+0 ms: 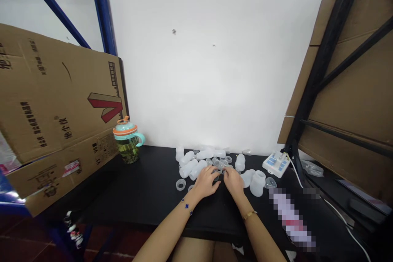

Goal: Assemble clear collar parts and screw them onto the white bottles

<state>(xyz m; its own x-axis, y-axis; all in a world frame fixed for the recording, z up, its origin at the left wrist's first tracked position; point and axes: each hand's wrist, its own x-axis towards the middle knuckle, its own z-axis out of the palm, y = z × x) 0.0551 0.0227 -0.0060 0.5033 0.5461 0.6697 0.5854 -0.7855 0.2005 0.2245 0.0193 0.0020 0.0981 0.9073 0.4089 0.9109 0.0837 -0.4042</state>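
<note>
My left hand (206,182) and my right hand (233,182) are close together at the middle of the black table (138,196), fingers curled around a small translucent plastic ring (217,177) that is partly hidden. Frosted plastic bottle bodies (188,168) lie in a loose heap just beyond my hands. A wider frosted bottle (257,183) stands to the right of my right hand. A loose clear ring (181,184) lies left of my left hand.
A tumbler with a teal lid (127,141) holds yellow-green liquid at the table's back left. Flattened cardboard (55,110) leans on the left, and a white power strip (276,163) sits back right beside a black shelf upright (319,65). A pixelated object (291,221) lies front right.
</note>
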